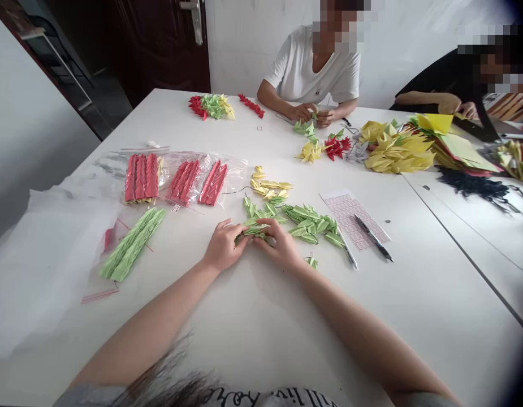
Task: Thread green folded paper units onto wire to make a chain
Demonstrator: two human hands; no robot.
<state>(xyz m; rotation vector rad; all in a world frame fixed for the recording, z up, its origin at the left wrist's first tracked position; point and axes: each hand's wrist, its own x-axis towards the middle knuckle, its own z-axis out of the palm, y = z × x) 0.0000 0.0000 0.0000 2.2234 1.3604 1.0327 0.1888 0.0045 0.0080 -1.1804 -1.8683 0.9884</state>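
Observation:
My left hand [226,246] and my right hand [278,244] meet over the white table. Between their fingertips they hold a green folded-paper piece [255,230], partly covered by the fingers. Just beyond, a strand of green folded paper [261,209] lies on the table. To the right of my right hand is a pile of green folded-paper pieces [310,221], with one small green piece [312,263] apart from it, nearer to me. A yellow folded-paper strand [269,185] curves behind the green ones. A green paper bundle [134,244] lies left of my left hand.
Clear bags with red paper strips [141,176] lie at the left, near a white plastic sheet [53,249]. On the right are a label sheet [350,212] and a black pen [374,237]. Opposite, a person in white [316,79] handles green paper beside yellow paper pieces [397,150].

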